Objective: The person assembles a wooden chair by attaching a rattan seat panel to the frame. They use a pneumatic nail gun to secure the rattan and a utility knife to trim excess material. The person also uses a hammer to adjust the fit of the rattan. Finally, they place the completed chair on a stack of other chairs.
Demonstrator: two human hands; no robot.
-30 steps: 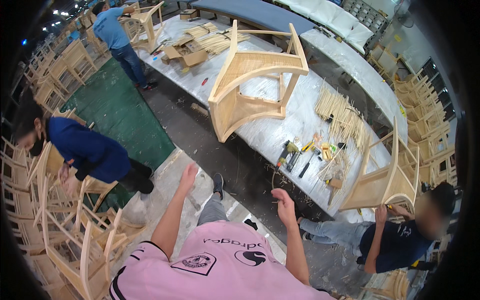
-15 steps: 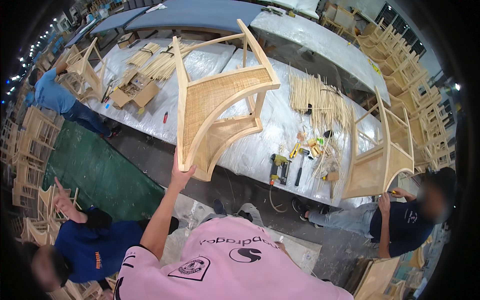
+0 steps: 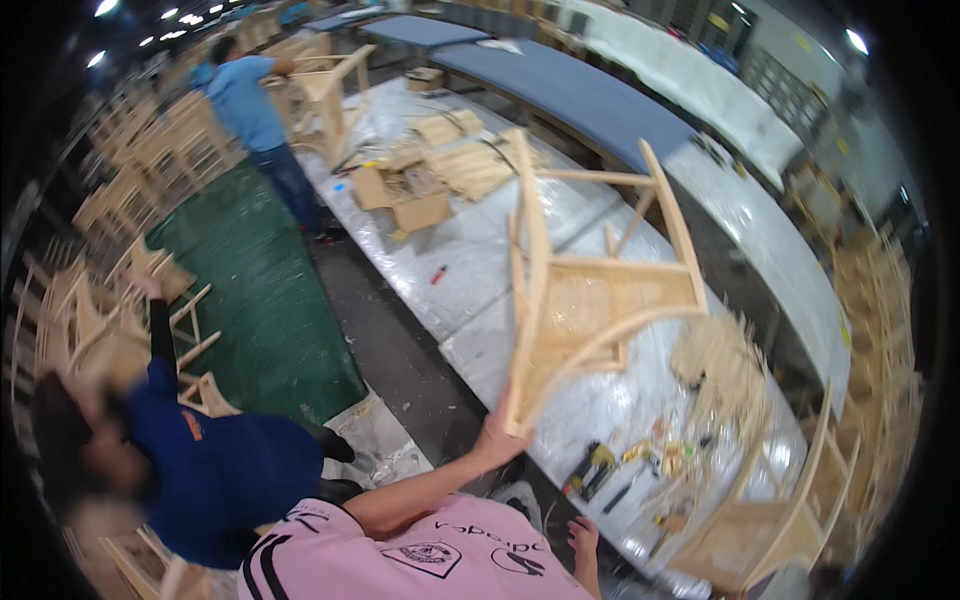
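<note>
My left hand (image 3: 497, 438) is closed round the lower corner of a pale wooden chair frame (image 3: 537, 265) that stands tilted on the worktable, its legs pointing up and away. A woven cane panel (image 3: 590, 300) fills part of the frame above a curved rail. Low in the view, beside my pink shirt, my right hand (image 3: 583, 545) hangs apart from the chair, fingers loosely spread and nothing visible in them. Near it on the table lie a nail gun (image 3: 592, 462) and a dark-handled hammer (image 3: 622, 493), both blurred.
The worktable (image 3: 475, 345) has plastic wrap over it. On it are a cardboard box (image 3: 425, 208), a red tool (image 3: 439, 274), cane strips (image 3: 725, 370) and another chair frame (image 3: 750, 530). A person in dark blue (image 3: 235, 455) is close at left; another (image 3: 255, 105) stands farther off.
My view has swung to the right-tilted side, so the scene appears rotated and blurred. My left hand keeps its grip on the chair. My right hand has come into view.
</note>
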